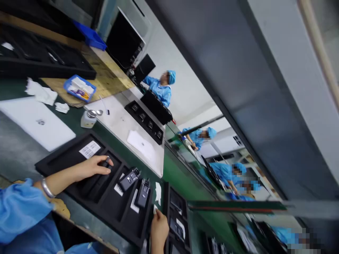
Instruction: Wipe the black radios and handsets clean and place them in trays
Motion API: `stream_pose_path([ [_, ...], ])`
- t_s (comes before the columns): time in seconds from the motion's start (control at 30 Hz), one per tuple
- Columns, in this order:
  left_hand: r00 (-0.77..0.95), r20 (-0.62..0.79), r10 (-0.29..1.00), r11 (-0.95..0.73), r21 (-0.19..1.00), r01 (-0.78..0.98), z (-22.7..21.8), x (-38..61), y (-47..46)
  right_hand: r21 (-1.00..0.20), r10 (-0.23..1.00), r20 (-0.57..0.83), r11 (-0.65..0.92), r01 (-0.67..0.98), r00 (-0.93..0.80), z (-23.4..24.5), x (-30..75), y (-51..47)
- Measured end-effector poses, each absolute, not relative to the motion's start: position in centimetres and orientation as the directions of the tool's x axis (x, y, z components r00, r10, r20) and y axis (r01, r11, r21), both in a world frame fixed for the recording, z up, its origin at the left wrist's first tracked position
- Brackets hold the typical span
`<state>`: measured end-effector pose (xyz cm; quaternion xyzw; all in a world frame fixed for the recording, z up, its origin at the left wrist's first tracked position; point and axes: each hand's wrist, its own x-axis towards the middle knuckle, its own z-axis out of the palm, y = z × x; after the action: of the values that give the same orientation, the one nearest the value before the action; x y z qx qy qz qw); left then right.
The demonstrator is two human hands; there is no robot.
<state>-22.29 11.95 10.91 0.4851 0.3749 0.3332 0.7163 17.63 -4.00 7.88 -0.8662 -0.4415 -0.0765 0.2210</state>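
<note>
My left hand [91, 167], with a metal bangle on the wrist, reaches over the black foam tray [106, 211]. Its thumb and fingers close around the end of a small black device [107, 163], mostly hidden by the hand. Two black handheld devices [129, 179] with stubby tops lie in the neighbouring compartments, white label strips beside them. A white printed sheet [90, 149] rests in the far-left compartment. At the tray's right side, my right hand [159, 227] pinches a small white piece [155, 209], seemingly tissue or paper. Just beyond it lies another white strip [158, 193].
A second black tray [166, 211] with devices stands to the right. Farther off are a metal-topped bottle [88, 120], a blue box [92, 92] of wipes, crumpled tissue [42, 92] and a white sheet [37, 121]. Co-workers in blue sit beyond the green conveyor [174, 158].
</note>
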Motion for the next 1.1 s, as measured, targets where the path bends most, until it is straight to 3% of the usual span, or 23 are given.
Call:
stream_pose_path([
  [0.1,0.488,-0.154,0.859,0.255,0.956,-0.148,10.7,-22.2,11.7,-0.375,0.732,0.375,-0.441,0.815,0.569,9.4,17.2,-1.2],
  [0.17,0.475,-0.144,0.868,0.246,0.956,-0.160,10.6,-22.1,11.7,-0.434,0.765,0.427,-0.295,0.851,0.482,10.9,15.0,2.4],
  [0.27,0.460,-0.143,0.876,0.249,0.952,-0.178,10.5,-21.9,11.7,-0.472,0.824,0.542,0.138,0.871,0.163,13.9,7.7,9.1],
  [0.4,0.454,-0.139,0.880,0.257,0.943,-0.211,10.4,-21.8,11.5,-0.308,0.764,0.564,0.546,0.779,-0.313,17.4,-5.2,17.5],
  [0.6,0.448,-0.123,0.885,0.250,0.939,-0.236,9.2,-21.7,12.0,-0.172,0.691,0.539,0.650,0.740,-0.482,17.6,-17.4,26.0],
  [0.83,0.413,-0.147,0.899,0.259,0.938,-0.229,8.3,-21.2,12.2,-0.069,0.602,0.545,0.725,0.685,-0.583,17.0,-20.3,27.7],
  [0.97,0.429,-0.109,0.897,0.221,0.950,-0.221,8.8,-21.4,12.4,-0.103,0.614,0.551,0.722,0.684,-0.565,17.5,-20.3,27.2],
  [1.1,0.472,-0.042,0.881,0.158,0.965,-0.208,9.8,-22.2,12.4,-0.239,0.700,0.551,0.654,0.717,-0.455,18.9,-19.1,26.3],
])
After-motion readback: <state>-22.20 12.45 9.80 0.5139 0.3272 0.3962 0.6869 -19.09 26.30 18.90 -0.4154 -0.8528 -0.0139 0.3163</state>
